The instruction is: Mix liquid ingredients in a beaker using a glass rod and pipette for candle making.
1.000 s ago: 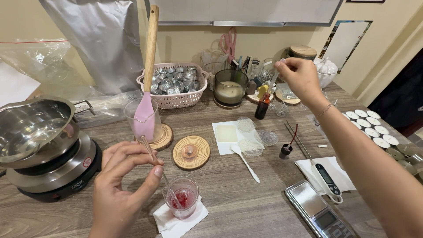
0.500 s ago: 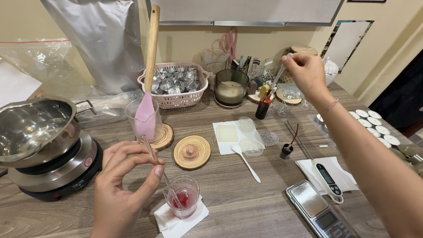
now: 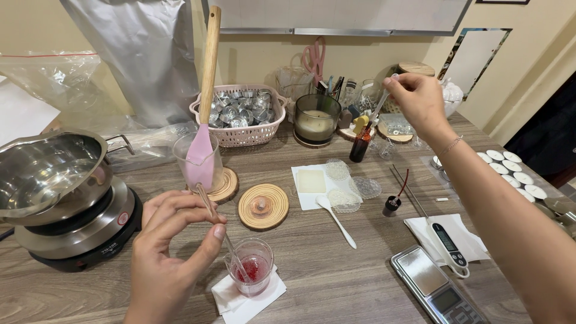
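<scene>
Our left hand (image 3: 171, 252) pinches a thin stirring stick (image 3: 223, 235) whose tip dips into the small glass cup (image 3: 252, 266) of red liquid at six o'clock, on a white napkin (image 3: 249, 297). Our right hand (image 3: 417, 102) pinches a dropper (image 3: 379, 109) above the amber bottle (image 3: 360, 144) at one o'clock.

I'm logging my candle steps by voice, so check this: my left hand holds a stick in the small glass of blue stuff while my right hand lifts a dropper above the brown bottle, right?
Not quite. The head view shows the small glass holds red stuff, not blue. The rest stands: your left hand holds the stick in it, and your right hand lifts the dropper above the brown bottle.
</scene>
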